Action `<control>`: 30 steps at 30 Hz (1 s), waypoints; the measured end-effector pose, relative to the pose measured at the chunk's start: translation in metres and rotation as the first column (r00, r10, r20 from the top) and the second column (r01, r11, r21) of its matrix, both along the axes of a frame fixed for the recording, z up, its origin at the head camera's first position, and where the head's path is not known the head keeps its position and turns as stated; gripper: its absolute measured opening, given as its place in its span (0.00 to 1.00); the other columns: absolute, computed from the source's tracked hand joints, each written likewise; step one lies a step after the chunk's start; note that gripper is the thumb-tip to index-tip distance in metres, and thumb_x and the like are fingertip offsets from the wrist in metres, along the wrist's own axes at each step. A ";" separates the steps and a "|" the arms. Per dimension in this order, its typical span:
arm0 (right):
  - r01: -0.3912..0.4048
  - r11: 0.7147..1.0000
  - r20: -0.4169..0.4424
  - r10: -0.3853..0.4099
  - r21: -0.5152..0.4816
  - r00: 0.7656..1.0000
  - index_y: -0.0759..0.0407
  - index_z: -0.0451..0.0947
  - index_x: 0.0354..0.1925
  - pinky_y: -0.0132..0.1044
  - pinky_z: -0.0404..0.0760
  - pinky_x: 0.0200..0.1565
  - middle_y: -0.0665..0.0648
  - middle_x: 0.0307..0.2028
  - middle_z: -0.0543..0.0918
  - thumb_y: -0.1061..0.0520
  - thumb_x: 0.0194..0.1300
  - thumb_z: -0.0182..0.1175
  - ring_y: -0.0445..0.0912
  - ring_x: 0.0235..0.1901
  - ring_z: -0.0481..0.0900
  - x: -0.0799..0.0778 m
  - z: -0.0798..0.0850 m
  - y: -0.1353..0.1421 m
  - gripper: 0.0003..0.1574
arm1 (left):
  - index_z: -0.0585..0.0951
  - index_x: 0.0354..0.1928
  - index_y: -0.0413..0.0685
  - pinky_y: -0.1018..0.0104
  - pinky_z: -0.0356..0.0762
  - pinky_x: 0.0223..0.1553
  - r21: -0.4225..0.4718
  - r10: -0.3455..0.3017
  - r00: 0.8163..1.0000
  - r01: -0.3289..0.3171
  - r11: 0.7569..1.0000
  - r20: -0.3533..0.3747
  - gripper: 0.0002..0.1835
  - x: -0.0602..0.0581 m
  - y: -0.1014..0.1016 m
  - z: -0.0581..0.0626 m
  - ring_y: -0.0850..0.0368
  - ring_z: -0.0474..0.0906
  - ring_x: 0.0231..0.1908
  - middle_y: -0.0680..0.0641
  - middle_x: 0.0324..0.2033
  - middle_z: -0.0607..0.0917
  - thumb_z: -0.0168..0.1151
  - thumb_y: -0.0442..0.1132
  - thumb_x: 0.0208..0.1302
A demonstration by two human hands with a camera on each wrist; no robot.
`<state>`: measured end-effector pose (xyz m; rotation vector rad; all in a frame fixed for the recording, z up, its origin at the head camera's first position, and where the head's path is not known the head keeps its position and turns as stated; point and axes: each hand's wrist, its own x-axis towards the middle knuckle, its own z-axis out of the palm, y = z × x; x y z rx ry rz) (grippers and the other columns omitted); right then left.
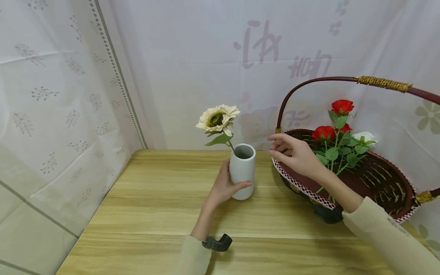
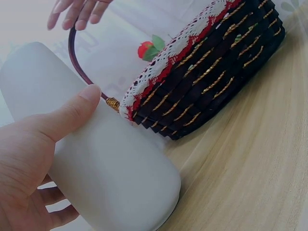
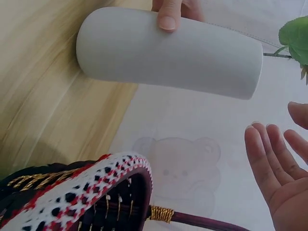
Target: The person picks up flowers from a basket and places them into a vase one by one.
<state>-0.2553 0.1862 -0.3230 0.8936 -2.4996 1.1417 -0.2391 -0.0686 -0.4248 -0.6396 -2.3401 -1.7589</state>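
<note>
A plain white vase [image 1: 242, 173] stands upright on the wooden table, and my left hand [image 1: 225, 185] grips its side, thumb across the front. One cream sunflower [image 1: 217, 119] with a dark centre leans out of the vase's mouth to the left. My right hand [image 1: 292, 154] hovers over the near left rim of a dark woven basket [image 1: 388, 179], holding nothing; its fingers are loosely bent in the right wrist view. Inside the basket stand red roses [image 1: 324, 133] and a white rose [image 1: 365, 137] on green leafy stems.
The basket has white and red lace trim and a tall arched handle [image 1: 317, 79] wrapped in gold cord. A pale printed curtain [image 1: 178, 76] hangs behind the wooden table [image 1: 154, 214], and another patterned cloth [image 1: 51, 95] hangs on the left.
</note>
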 end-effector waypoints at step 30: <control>0.157 0.987 0.085 -0.159 0.026 0.984 0.61 0.71 0.66 0.26 0.80 0.37 0.61 0.46 0.81 0.58 0.74 0.61 0.37 0.35 0.83 0.011 0.015 0.069 0.26 | 0.58 0.73 0.36 0.44 0.70 0.61 0.009 -0.028 0.999 0.028 1.000 0.021 0.48 0.003 -0.002 0.002 0.39 0.72 0.59 0.35 0.62 0.71 0.77 0.32 0.55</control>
